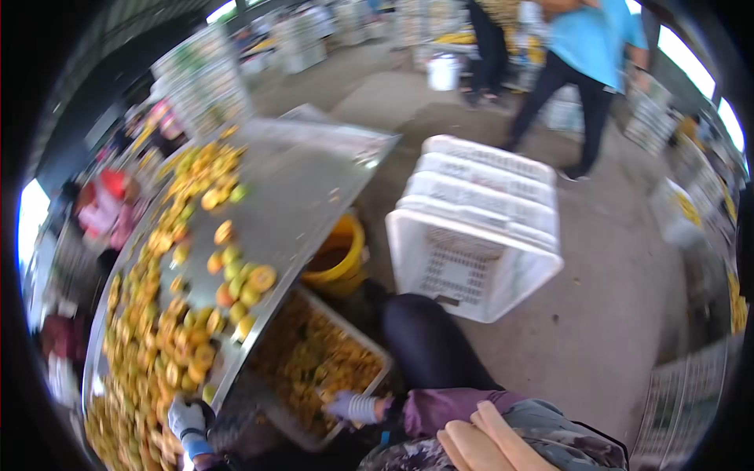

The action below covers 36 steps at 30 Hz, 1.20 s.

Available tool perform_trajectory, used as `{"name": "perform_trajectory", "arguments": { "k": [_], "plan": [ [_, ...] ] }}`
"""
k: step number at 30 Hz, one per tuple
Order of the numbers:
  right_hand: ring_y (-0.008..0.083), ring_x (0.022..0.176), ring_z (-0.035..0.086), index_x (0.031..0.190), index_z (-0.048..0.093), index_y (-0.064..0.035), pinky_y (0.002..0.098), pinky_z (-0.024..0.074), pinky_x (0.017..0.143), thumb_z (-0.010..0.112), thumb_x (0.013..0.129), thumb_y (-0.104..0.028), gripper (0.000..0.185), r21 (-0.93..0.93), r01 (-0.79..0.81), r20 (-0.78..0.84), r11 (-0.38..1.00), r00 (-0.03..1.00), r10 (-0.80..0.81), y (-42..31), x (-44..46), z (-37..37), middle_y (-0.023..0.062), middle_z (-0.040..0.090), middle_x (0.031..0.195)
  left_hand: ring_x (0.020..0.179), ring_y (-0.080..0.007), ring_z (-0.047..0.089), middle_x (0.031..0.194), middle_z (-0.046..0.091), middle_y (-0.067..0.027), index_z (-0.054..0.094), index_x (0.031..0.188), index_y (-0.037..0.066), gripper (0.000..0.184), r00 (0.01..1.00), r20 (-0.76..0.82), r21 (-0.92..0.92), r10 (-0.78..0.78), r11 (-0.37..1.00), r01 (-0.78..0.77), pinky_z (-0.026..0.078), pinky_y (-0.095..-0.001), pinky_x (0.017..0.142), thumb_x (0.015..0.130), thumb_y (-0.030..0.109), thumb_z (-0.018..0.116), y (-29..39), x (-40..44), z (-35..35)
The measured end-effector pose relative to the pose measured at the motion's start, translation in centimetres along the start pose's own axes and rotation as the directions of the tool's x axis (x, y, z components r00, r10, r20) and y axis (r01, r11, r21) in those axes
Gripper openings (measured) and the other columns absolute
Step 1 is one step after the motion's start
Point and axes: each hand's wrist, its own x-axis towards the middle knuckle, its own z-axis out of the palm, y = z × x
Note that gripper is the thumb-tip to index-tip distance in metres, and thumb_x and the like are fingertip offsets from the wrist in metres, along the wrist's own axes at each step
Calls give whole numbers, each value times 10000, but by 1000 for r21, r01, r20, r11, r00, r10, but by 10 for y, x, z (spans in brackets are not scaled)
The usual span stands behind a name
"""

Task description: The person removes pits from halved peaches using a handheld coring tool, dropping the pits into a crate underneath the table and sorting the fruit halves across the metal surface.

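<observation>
My left hand [187,419], in a pale glove, is at the near edge of the metal table [294,165], beside a heap of halved yellow-orange fruit [169,334] that looks like peaches. Its fingers are curled; what they hold, if anything, is hidden. Lower and to the right, my right hand [352,407], also gloved, with a striped cuff, is over the near right side of a crate [377,351] of fruit pieces [318,357]. Blur hides whether its fingers are closed. A few greenish-yellow fruits [243,286] lie apart from the heap.
A yellow bucket [345,259] stands between the table and a stack of white plastic crates [479,212] lying on its side. A person in a blue shirt [585,47] stands beyond. Other crate stacks [203,82] and a white bucket [444,72] are farther back.
</observation>
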Motion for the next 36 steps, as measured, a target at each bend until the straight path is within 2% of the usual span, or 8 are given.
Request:
{"name": "perform_trajectory", "arguments": {
  "k": [11, 17, 18, 21, 26, 27, 30, 36],
  "plan": [
    [215, 435, 527, 724, 556, -44, 369, 458, 383, 582, 839, -330, 310, -15, -79, 2, 997, 997, 79, 9, 23, -15, 61, 528, 541, 676, -283, 631, 774, 672, -122, 657, 959, -15, 293, 797, 552, -54, 244, 965, -258, 506, -413, 594, 766, 205, 659, 6, 58, 45],
    [214, 477, 540, 691, 561, -41, 341, 464, 470, 569, 830, -327, 318, -125, 2, -5, 992, 1000, -3, 56, 73, -8, 62, 548, 554, 637, -165, 597, 759, 672, -81, 692, 900, 74, 199, 966, 212, 96, 150, 980, -173, 479, -335, 546, 784, 227, 643, -29, 75, 84],
    [208, 488, 548, 703, 564, -38, 332, 466, 481, 562, 830, -337, 325, -176, -58, -38, 983, 998, 52, 59, 76, -6, 60, 552, 555, 696, -178, 616, 821, 686, -105, 691, 940, 76, 228, 974, 177, -314, 142, 946, -81, 492, -338, 623, 796, 239, 625, -54, 87, 102],
    [197, 506, 562, 737, 571, -47, 333, 472, 493, 540, 844, -360, 333, -205, 24, -97, 979, 994, -45, -16, -9, -2, 59, 548, 540, 732, -195, 625, 904, 689, -134, 656, 1021, 75, 319, 991, 130, -905, 28, 412, 107, 496, -332, 664, 827, 308, 557, -50, 62, 88],
    [308, 579, 577, 856, 570, -16, 441, 442, 543, 524, 836, -293, 281, -408, 31, -86, 912, 994, -73, -24, -18, 0, 147, 560, 614, 673, -207, 601, 955, 665, -148, 570, 1123, 67, 477, 957, 194, -914, 214, -315, 256, 474, -307, 575, 871, 450, 435, 36, -9, 58],
    [330, 596, 561, 898, 561, -18, 449, 434, 541, 515, 839, -255, 249, -527, 293, -120, 798, 904, -410, -4, -9, 0, 157, 559, 641, 661, -210, 596, 965, 660, -151, 553, 1143, 66, 509, 946, 188, -861, 264, -418, 288, 470, -302, 557, 880, 478, 411, 46, -23, 59],
    [395, 641, 566, 976, 513, -25, 467, 446, 552, 559, 845, -226, 244, -645, 598, 11, 475, 629, -777, 7, 1, -1, 202, 580, 704, 625, -217, 582, 996, 646, -159, 502, 1205, 62, 606, 904, 184, -719, 386, -575, 391, 457, -287, 504, 907, 564, 338, 63, -66, 59],
    [393, 597, 605, 1046, 447, -34, 464, 483, 522, 613, 843, -220, 321, -745, 528, 26, 407, 633, -774, -59, -52, 29, 190, 599, 666, 718, -217, 609, 967, 639, -144, 529, 1156, 24, 677, 855, 342, -735, 390, -457, 502, 496, -285, 600, 908, 629, 354, 122, -130, 33]
  ]
}}
